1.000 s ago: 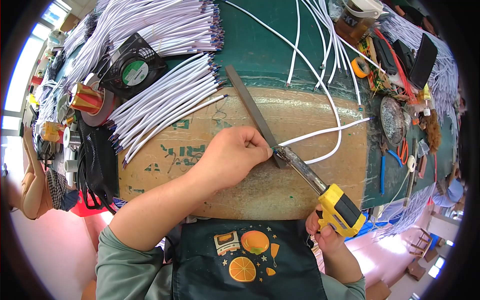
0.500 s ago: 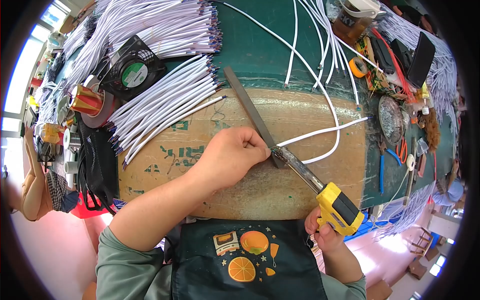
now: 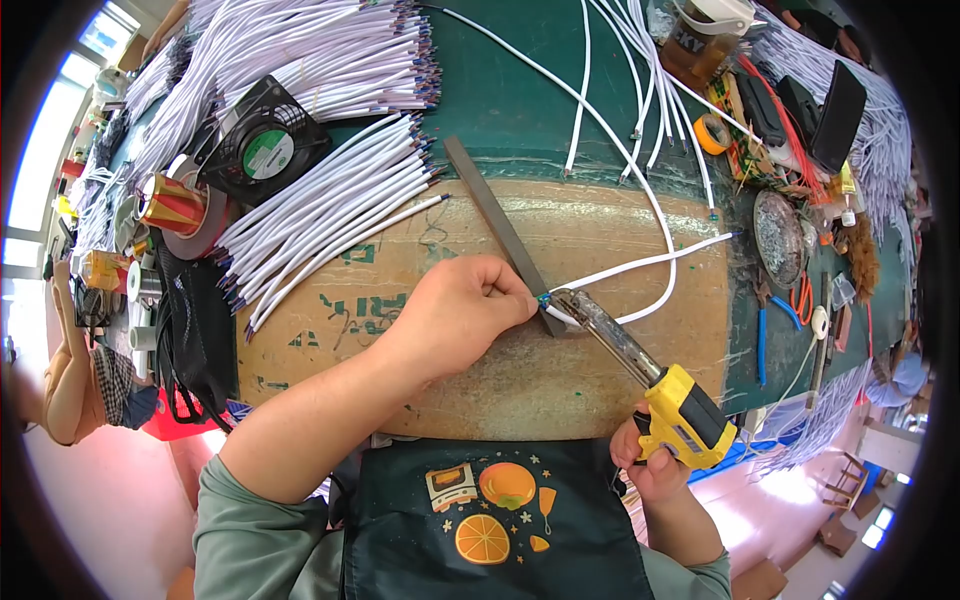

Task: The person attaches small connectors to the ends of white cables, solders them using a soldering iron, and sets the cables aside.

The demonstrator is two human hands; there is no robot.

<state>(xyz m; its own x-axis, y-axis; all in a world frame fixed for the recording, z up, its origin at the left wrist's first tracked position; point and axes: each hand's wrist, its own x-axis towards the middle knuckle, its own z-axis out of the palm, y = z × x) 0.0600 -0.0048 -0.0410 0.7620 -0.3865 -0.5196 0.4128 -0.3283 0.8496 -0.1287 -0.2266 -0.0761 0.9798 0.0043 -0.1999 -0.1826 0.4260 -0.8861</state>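
Observation:
My right hand [image 3: 652, 462] is wrapped round the handle of a yellow and black soldering gun [image 3: 685, 418]. The metal tip of the gun points up and left, close beside my left fingertips. My left hand [image 3: 478, 303] is pinched at the end of a white cable [image 3: 640, 264], where small blue-green wire ends show; what exactly lies between the fingers is hidden. The cable end crosses a dark metal bar [image 3: 503, 228], which lies slanted on the brown board [image 3: 480, 395].
Bundles of white cables [image 3: 330, 215] and a black fan [image 3: 262, 140] lie at the left, near a solder spool [image 3: 180, 207]. On the right are orange tape [image 3: 712, 134], a metal dish [image 3: 779, 237], blue-handled pliers [image 3: 763, 345] and a jug [image 3: 703, 45]. A person's arm [image 3: 68, 370] shows far left.
The soldering gun has shifted slightly right, and its tip stands a little apart from the wire ends. My left hand keeps its pinch in nearly the same place.

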